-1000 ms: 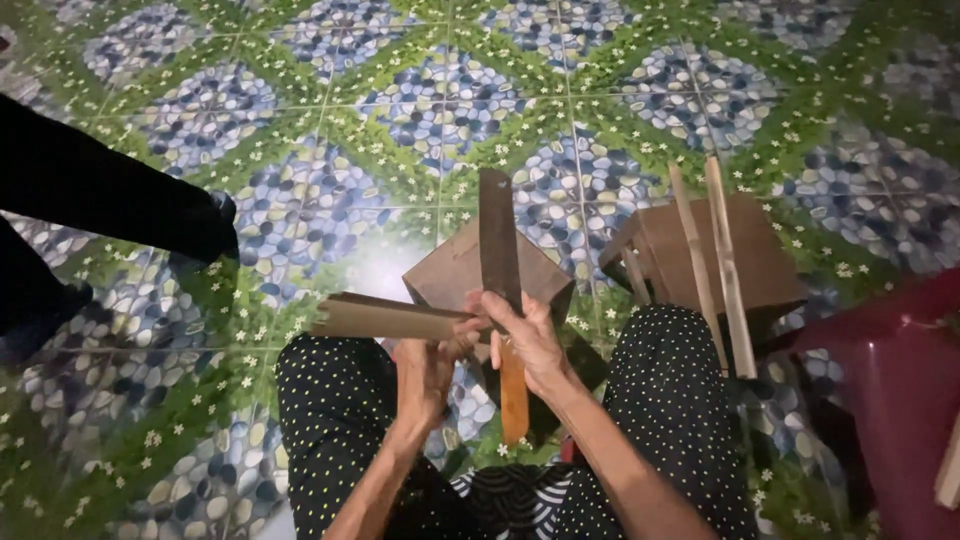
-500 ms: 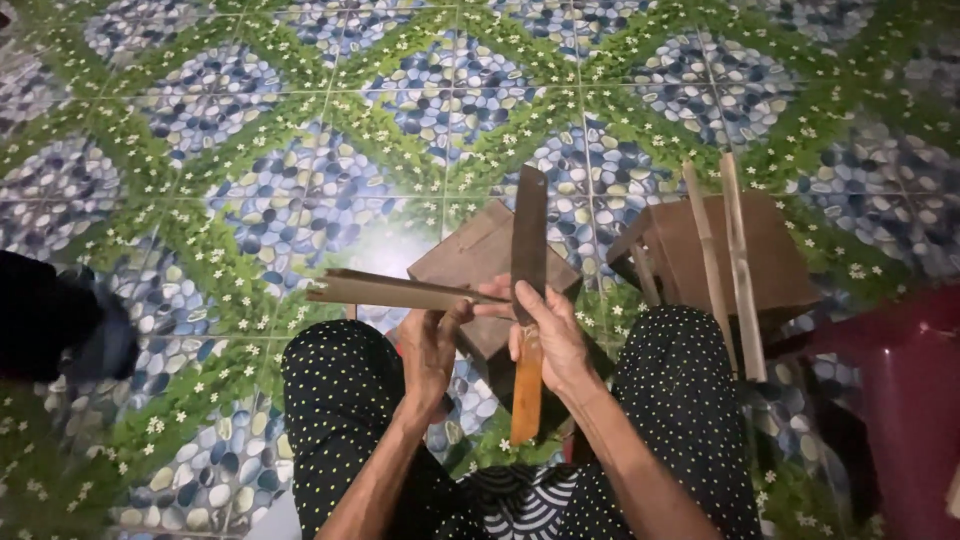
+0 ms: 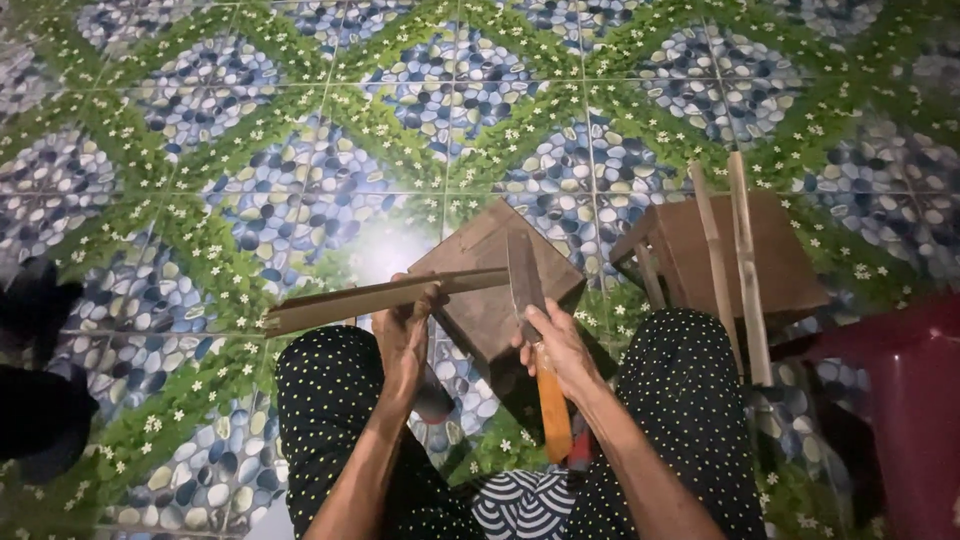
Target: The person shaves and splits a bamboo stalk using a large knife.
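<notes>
The left hand [image 3: 405,335] is closed around a long flat bamboo strip [image 3: 370,298], fingers wrapped over it near its middle; the strip lies almost level, its left end out over the floor [image 3: 300,130] and its right end resting on the wooden block [image 3: 480,300]; the right hand [image 3: 560,345] is clenched on a knife [image 3: 528,330], gripping where the dark broad blade meets the orange handle; the blade stands up from the hand and its upper part meets the right end of the strip over the block; the handle points down toward the person, between the knees; whether the edge has bitten into the strip cannot be told; the block sits on the floor just ahead of the knees, one corner toward the person; both legs [image 3: 330,410] are in dark cloth with pale dots, one each side of the block; to the right, near the right knee, stands a low brown stool [image 3: 770,250], with two more strips [image 3: 745,270] leaning across it, nearly upright and side by side; a red plastic chair [image 3: 915,400] fills the right edge; the floor is tiled in blue pebbles and green bands with small white flowers; at the far left edge lies a dark shape, too dim to make out.
</notes>
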